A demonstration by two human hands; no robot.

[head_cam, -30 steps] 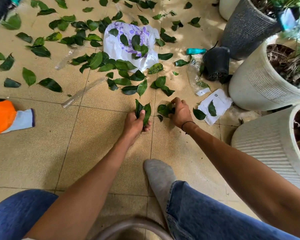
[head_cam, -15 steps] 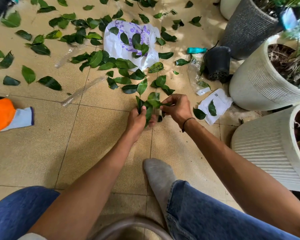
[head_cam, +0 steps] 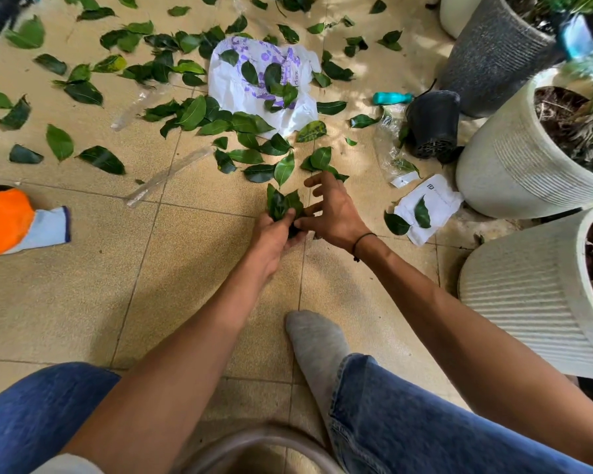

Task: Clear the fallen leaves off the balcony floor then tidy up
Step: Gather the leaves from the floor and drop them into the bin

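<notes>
At frame centre, the left hand (head_cam: 274,234) clamps a leaf bundle (head_cam: 283,205) upright, stacking pickups; the right hand (head_cam: 332,213), fingers spread, holds nothing. Loose leaves (head_cam: 192,112) litter the upper floor.

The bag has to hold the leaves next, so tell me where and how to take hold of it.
Pinch the bag at its bare left edge, coming from the left. It lies flat and crumpled with leaves on its middle and near side, so that edge gives the fingers free film to lift without spilling them.
</notes>
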